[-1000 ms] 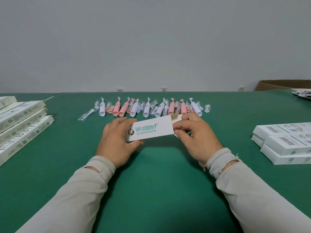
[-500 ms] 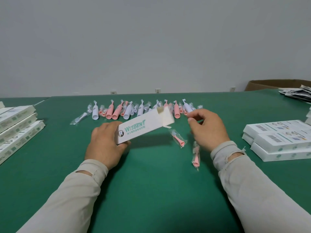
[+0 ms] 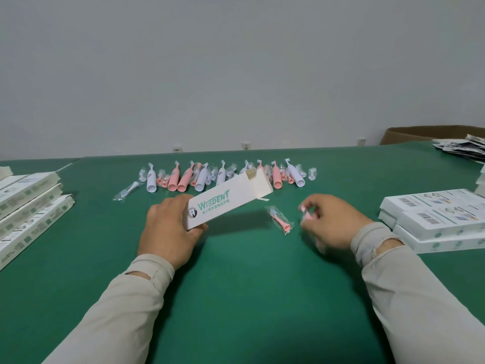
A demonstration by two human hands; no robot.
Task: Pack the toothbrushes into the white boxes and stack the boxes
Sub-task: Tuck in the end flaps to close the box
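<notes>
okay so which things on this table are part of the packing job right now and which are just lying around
In use: open white box held by left hand; bagged pink brush head in right hand; second bagged brush head; toothbrush row.
Lying about: cardboard carton; leaflet pile.

We see the right hand (image 3: 333, 222) motion-blurred, its curled fingers around a small pink wrapped piece (image 3: 306, 215) too smeared to identify. The flat box stacks (image 3: 29, 206) at left and the packed white boxes (image 3: 441, 222) at right are cut off by the frame edges; their print is unreadable.
</notes>
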